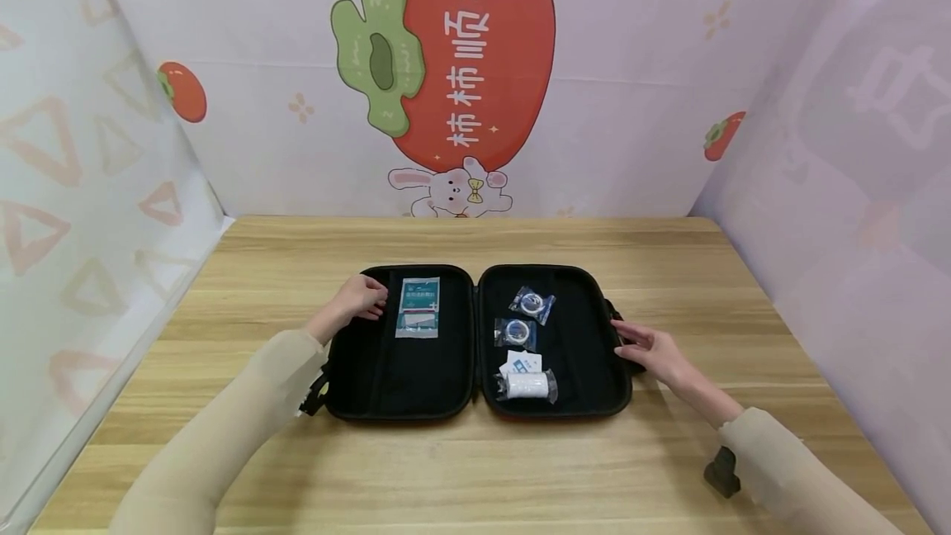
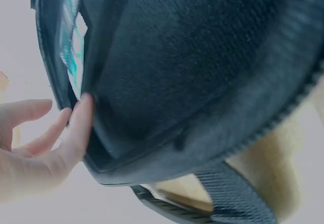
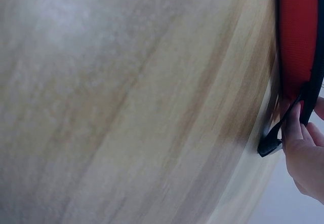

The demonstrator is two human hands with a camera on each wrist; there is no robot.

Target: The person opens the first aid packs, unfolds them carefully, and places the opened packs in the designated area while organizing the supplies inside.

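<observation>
A black zip case [image 1: 427, 378] lies unfolded flat on the table, its red outer shell [image 3: 298, 36] showing in the right wrist view. My left hand [image 1: 358, 297] is at the far left corner of the left half, with a fingertip touching the case's inner edge in the left wrist view. At the right rim, my right hand [image 1: 654, 353] grips the edge beside a black strap [image 3: 273, 140]. A teal and white packet [image 1: 418, 308] lies in the left half. Two wrapped tape rolls [image 1: 532, 304], small white packets [image 1: 523, 362] and a wrapped white roll [image 1: 527, 385] occupy the right half.
The wooden table [image 1: 475, 477] extends around the case on all sides. Printed cloth walls [image 1: 617, 130] stand behind and at both sides. Another strap [image 1: 315, 395] sticks out from the case's left side. A dark band [image 1: 722, 471] sits at my right sleeve.
</observation>
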